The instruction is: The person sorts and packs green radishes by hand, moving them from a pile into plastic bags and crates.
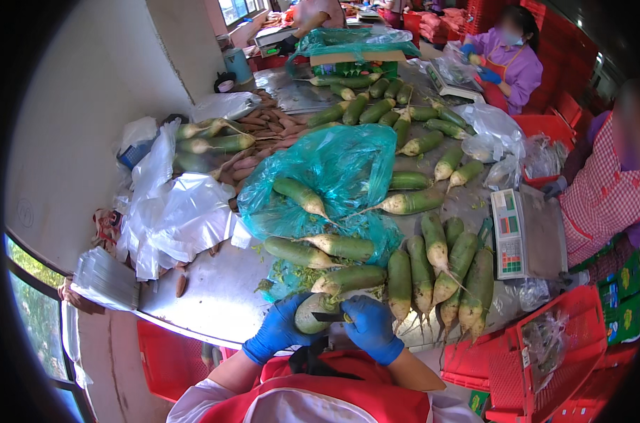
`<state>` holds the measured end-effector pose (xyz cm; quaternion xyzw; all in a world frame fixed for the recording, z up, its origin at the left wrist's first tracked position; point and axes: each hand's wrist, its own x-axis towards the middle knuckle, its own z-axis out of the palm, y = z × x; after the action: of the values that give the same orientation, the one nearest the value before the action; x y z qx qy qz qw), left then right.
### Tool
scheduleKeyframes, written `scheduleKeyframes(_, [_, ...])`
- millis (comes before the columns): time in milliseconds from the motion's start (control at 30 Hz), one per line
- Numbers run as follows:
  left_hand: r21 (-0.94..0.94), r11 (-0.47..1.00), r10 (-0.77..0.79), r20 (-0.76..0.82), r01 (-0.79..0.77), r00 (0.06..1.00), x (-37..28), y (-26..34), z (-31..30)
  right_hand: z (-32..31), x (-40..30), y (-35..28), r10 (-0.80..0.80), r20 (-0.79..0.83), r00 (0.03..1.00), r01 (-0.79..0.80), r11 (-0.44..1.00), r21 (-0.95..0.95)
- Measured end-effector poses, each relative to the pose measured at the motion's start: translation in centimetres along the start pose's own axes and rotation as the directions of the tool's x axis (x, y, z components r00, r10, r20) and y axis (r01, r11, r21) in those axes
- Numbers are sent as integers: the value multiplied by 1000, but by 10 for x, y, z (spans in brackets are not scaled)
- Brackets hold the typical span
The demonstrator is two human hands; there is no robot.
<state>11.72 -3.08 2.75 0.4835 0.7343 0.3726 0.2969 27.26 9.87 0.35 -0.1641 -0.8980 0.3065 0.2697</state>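
Observation:
In a blue glove, my left hand [283,328] grips a green radish [312,309] just over the table's near edge. My right hand [370,325], gloved the same way, is closed around a knife [328,317] whose dark blade lies across the radish near its leafy top. Whether the blade has cut in, I cannot tell. Right beyond my hands lies another green radish [351,278] with a pale end. Several long-rooted green radishes [433,275] are bunched to the right of my right hand. A teal plastic bag [320,158] is spread farther back, with a radish on it.
A digital scale [529,232] stands at the right, beside a person in a checked apron [605,195]. Clear plastic bags [187,211] and sweet potatoes [267,124] fill the left. Red crates [558,343] stand low at right. Another person [515,63] sits farther back.

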Motion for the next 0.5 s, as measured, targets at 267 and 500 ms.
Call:
scheduleKeyframes(267, [-194,980,0,232,47,973,-1,6,-25,25,1,-1,109,26,994,-108,994,-35])
scheduleKeyframes(500, [-355,913,304,256,-203,918,0,-6,-18,31,1,69,418,244,875,-406,908,-100])
